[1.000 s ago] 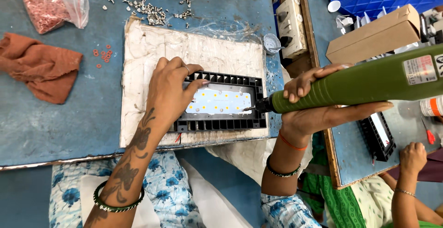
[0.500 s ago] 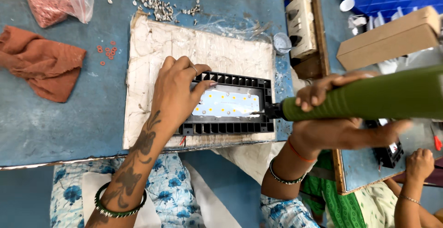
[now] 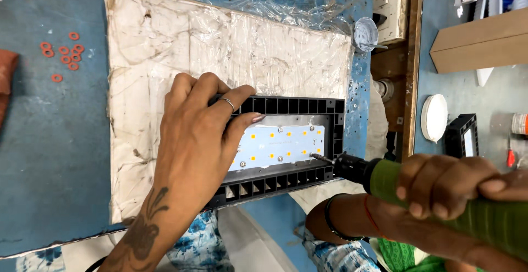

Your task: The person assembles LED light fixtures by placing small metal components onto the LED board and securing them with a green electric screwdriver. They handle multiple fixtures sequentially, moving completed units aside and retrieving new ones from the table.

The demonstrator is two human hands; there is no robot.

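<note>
Left hand (image 3: 192,140) is pressing flat, fingers spread, on the black ribbed LED light housing (image 3: 286,143), which is lying on a crinkled plastic-wrapped white pad (image 3: 220,46). Right hand (image 3: 456,187) is wrapping its grip around a green cylindrical electric screwdriver (image 3: 440,200), bit touching the housing's white LED panel (image 3: 283,145) at its right edge. Orange ring washers (image 3: 61,52) are lying left of the pad on the blue surface (image 3: 49,167).

My feed is bright and evenly lit, seemingly from overhead, and shadows are soft and short under my left hand (image 3: 195,140). Glare sits on the crinkled plastic wrap (image 3: 286,35) and on the pale LED board (image 3: 283,145), washing out some detail. The centre is sharp. My right hand (image 3: 456,187) and the green driver (image 3: 440,195) look slightly soft near the lens. Straight edges bow a little toward the corners.
</note>
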